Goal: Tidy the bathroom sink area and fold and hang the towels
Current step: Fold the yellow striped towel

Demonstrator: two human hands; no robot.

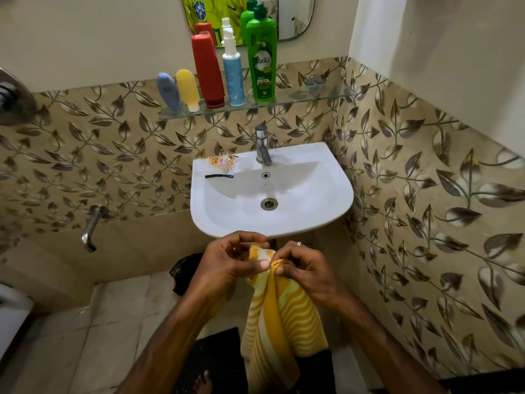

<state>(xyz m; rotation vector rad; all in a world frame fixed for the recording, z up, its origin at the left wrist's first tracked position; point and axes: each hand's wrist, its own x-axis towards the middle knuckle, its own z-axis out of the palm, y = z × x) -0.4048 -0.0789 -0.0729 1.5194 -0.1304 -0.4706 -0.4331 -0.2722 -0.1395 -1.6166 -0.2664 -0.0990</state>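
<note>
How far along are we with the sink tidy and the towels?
Bottles already stand lined up on the glass shelf. In hand: both hands, left hand and right hand, pinch the yellow striped towel at its top edge. Left: wrappers on the sink rim; towel not yet hung.

So there's a glass shelf [298,100] on the tiled wall with five bottles lined up: blue-grey tube [169,93], yellow tube [187,89], tall red bottle [207,71], white-and-blue spray bottle [233,72], green shampoo bottle [261,59]. Below it, the white sink [321,189] has some orange sachets [223,161] on its left rim, plus a thin black strip [219,176], maybe a torn-off wrapper edge.
</note>
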